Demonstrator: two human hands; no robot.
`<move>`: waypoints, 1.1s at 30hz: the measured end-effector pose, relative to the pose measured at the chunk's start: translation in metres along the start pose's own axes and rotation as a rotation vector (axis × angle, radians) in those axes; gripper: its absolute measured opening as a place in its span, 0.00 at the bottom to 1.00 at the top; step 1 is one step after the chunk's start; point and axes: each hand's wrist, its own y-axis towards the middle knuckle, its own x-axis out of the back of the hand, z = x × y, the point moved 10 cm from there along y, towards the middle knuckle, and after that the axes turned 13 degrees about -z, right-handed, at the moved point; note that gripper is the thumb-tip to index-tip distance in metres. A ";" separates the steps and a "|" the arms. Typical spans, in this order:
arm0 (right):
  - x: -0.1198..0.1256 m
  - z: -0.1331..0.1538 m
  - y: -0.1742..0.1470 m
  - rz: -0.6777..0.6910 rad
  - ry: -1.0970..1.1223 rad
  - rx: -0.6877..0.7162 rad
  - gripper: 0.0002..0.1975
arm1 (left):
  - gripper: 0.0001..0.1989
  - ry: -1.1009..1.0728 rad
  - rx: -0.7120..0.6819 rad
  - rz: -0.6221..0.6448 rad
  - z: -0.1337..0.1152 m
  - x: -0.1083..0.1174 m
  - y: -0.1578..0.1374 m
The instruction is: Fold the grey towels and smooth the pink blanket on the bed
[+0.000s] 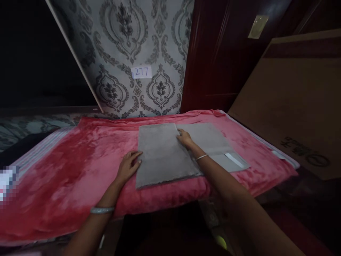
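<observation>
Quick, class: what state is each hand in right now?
Left hand: open, thumb and forefinger apart at the grey cloth's left edge.
Right hand: fingers bent on the cloth; whether they pinch it cannot be told.

Silver-grey damask wallpaper, marked by a paper label handwritten "277", is flanked by a dark flat screen at left and a glossy dark-red panel at right. A printed cardboard box is seen at far right.
</observation>
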 end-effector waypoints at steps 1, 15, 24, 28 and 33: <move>0.004 -0.004 -0.010 0.012 0.000 0.009 0.31 | 0.24 0.000 0.008 -0.003 0.001 0.000 0.000; 0.023 -0.019 -0.076 0.053 -0.031 0.060 0.30 | 0.25 0.038 0.002 0.018 0.001 -0.001 -0.001; 0.022 0.001 -0.092 0.107 -0.193 0.121 0.32 | 0.24 0.221 -0.231 0.151 -0.035 -0.009 -0.010; 0.034 0.012 -0.099 0.071 -0.264 0.134 0.32 | 0.23 0.265 -0.221 0.176 -0.034 -0.006 -0.008; 0.027 0.071 -0.112 0.055 -0.379 0.439 0.29 | 0.24 0.361 -0.226 0.180 -0.054 -0.013 0.031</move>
